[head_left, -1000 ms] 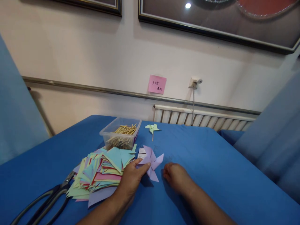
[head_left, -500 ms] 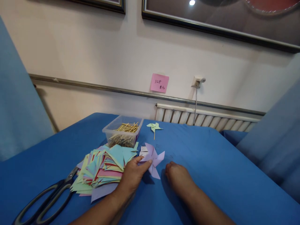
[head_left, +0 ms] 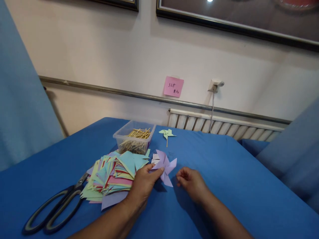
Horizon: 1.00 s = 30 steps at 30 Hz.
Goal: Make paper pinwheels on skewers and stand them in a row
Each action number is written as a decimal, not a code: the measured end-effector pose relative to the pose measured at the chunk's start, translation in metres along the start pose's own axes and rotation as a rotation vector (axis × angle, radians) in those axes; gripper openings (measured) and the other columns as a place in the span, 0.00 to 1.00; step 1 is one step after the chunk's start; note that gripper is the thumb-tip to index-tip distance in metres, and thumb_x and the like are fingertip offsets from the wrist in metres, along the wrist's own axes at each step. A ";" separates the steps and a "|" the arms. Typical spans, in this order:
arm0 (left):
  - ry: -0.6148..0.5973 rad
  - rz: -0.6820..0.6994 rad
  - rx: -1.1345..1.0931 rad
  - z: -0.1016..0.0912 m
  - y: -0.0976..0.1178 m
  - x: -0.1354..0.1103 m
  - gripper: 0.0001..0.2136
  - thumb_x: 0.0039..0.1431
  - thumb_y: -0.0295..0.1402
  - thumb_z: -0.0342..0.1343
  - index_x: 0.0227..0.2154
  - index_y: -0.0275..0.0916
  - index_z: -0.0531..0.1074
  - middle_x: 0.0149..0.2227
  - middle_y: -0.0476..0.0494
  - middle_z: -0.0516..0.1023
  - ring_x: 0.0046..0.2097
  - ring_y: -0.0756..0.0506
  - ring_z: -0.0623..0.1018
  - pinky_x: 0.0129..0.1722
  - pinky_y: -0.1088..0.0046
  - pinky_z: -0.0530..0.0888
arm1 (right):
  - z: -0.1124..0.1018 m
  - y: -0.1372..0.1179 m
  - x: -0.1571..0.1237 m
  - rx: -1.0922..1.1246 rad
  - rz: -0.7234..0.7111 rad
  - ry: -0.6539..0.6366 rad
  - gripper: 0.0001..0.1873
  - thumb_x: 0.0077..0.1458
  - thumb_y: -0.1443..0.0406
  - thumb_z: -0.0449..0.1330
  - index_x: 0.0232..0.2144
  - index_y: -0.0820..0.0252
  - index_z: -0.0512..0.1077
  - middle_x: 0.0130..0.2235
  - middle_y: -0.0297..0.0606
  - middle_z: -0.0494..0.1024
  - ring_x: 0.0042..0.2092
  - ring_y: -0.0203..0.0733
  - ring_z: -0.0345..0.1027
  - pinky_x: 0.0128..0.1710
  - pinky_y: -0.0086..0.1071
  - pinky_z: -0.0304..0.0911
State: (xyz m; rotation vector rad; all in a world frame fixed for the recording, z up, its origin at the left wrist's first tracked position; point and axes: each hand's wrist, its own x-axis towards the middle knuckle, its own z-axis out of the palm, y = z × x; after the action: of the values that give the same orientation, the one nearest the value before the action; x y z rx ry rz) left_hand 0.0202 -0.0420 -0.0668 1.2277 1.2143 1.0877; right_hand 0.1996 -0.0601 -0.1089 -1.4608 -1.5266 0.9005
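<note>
Clamping purple pinwheel (head_left: pixel 167 165) near its centre between thumb and fingers of left hand (head_left: pixel 143 179), well short of far edge of tabletop (head_left: pixel 229 169), likely keeping folds closed. Curling together fingers of right hand (head_left: pixel 191 182) just beside, with any contents hidden. Storing sticks (head_left: pixel 141 133) in lidless clear box (head_left: pixel 122 134) near same edge, probably against rolling.
</note>
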 end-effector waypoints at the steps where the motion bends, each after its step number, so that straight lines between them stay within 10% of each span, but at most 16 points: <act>1: 0.004 0.011 0.016 0.000 0.000 0.000 0.15 0.44 0.40 0.61 0.31 0.33 0.76 0.25 0.45 0.76 0.26 0.49 0.71 0.24 0.76 0.66 | 0.001 -0.003 0.000 0.160 0.029 -0.014 0.02 0.47 0.67 0.57 0.25 0.59 0.69 0.21 0.33 0.73 0.24 0.37 0.68 0.24 0.27 0.58; 9: -0.010 0.097 0.158 0.001 -0.001 -0.002 0.12 0.46 0.40 0.58 0.30 0.36 0.76 0.28 0.47 0.77 0.30 0.46 0.73 0.30 0.73 0.69 | 0.001 -0.032 -0.009 0.504 -0.034 -0.022 0.08 0.44 0.61 0.64 0.26 0.61 0.71 0.24 0.33 0.73 0.27 0.34 0.66 0.29 0.28 0.61; 30: -0.066 0.127 0.153 0.009 0.001 -0.011 0.10 0.46 0.36 0.57 0.28 0.36 0.77 0.29 0.48 0.78 0.35 0.44 0.75 0.36 0.74 0.69 | 0.019 -0.034 -0.024 -0.049 -0.404 0.270 0.07 0.55 0.68 0.54 0.31 0.59 0.73 0.28 0.34 0.74 0.29 0.35 0.66 0.30 0.27 0.62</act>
State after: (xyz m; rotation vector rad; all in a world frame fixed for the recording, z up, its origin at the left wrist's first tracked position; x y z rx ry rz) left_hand 0.0284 -0.0532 -0.0658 1.4633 1.1997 1.0532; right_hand 0.1677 -0.0858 -0.0875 -1.1891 -1.5670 0.4115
